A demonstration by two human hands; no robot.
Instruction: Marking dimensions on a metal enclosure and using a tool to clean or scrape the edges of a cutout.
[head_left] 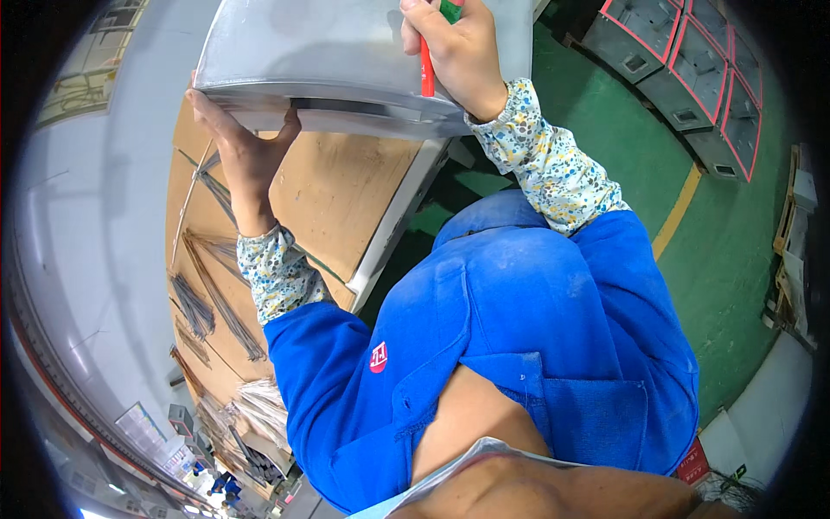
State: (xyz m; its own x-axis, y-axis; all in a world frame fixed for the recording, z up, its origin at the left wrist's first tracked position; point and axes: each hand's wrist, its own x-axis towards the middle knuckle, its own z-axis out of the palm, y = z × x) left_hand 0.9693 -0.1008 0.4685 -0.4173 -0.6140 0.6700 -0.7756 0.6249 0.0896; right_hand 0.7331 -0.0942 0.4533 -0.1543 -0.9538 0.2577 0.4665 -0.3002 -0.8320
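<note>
A grey sheet-metal box (346, 52) lies at the top of the view, its long near side facing me. My left hand (246, 151) grips its near left corner, fingers along the outer edge and thumb against the near side by a dark slot. Above the near right part of the box, my right hand (462, 56) is closed round a slim red tool (427, 73) with a green part (450, 10) at its upper end. The tool's lower tip is at the near edge of the metal. Its exact kind cannot be made out.
The box rests over a wooden-topped table (337, 190) with a pale edge. Bundles of thin rods (220, 285) lie on its left part. Metal boxes with pink-red edging (683, 78) stand stacked on the green floor (588, 95) at far right. Wooden pallets (787, 259) stand at the right rim.
</note>
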